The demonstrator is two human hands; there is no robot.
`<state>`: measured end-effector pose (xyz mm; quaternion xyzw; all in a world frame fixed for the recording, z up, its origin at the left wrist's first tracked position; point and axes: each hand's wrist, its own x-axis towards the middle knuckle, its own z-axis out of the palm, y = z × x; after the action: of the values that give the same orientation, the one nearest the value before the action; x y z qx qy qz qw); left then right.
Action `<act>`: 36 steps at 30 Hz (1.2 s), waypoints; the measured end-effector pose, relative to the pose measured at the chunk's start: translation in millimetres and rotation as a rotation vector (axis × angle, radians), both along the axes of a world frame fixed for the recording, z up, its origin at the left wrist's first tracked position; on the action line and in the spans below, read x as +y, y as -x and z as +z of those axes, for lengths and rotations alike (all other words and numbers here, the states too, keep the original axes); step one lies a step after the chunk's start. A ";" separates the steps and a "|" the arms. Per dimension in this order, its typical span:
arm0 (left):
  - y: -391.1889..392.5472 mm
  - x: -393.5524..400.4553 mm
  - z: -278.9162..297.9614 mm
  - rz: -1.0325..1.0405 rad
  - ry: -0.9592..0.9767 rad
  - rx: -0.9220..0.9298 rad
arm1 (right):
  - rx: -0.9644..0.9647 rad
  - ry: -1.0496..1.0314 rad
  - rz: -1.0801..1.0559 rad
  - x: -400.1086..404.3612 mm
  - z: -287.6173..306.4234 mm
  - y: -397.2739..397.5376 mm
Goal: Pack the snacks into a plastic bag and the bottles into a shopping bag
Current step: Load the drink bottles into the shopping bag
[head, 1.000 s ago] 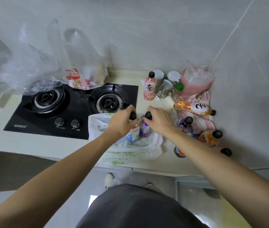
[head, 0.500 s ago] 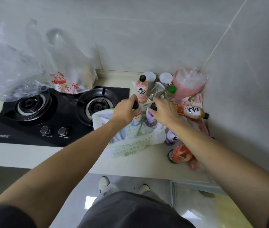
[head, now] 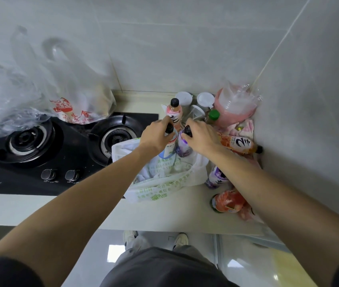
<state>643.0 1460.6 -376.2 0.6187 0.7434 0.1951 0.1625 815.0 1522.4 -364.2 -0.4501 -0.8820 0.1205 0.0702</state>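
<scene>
**Two bottles held upright over the shopping bag**

At the far left I see the clear plastic bag with red print, slumped over the far edge of the black gas stove, its handles standing up against the wall. What lies inside it is too blurred for me to tell.

Just right of the stove, the white shopping bag with green print sits open on the desk. My left hand grips the neck of a white-labelled bottle, fingers curled round just under its black cap. The bottle stands upright, long axis vertical, cap up, its base down inside the bag's mouth. Beside it my right hand grasps a purple bottle the same way at the cap, also upright, nearly touching the first, base in the bag.

Behind the hands a pink bottle stands upright on the desk near the wall. To the right, an orange bottle lies on its side, long axis left to right, cap pointing right at the side wall. Nearer to me, another purple bottle stands just beside the bag, partly hidden by my right forearm, and a red-orange bottle lies near the desk's near edge, base towards me.
</scene>
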 end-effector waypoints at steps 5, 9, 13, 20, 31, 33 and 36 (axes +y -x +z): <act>7.7 0.3 5.2 0.005 0.057 0.066 | -0.029 0.023 0.035 9.5 -1.5 -2.2; 10.8 -1.1 14.4 -0.022 0.126 0.160 | -0.029 0.069 0.036 13.1 2.0 -3.6; 8.0 -8.3 20.8 -0.020 0.070 0.211 | -0.004 0.084 0.013 11.5 9.1 -10.9; -25.5 -34.0 30.8 -0.140 -0.162 0.229 | -0.015 0.090 -0.052 -9.5 25.8 -44.8; -107.0 -49.0 35.5 -0.465 -0.065 0.152 | 0.006 0.049 -0.238 -62.5 58.4 -126.9; -122.5 -47.1 36.6 -0.501 -0.025 0.159 | 0.001 0.059 -0.272 -69.6 59.2 -143.5; -143.4 -44.9 37.7 -0.532 0.009 0.183 | -0.068 0.058 -0.309 -81.1 61.0 -169.2</act>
<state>786.4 1415.7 -338.5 0.8065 0.5673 0.0854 0.1431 984.3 1441.3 -303.2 -0.5859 -0.8004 0.1184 0.0449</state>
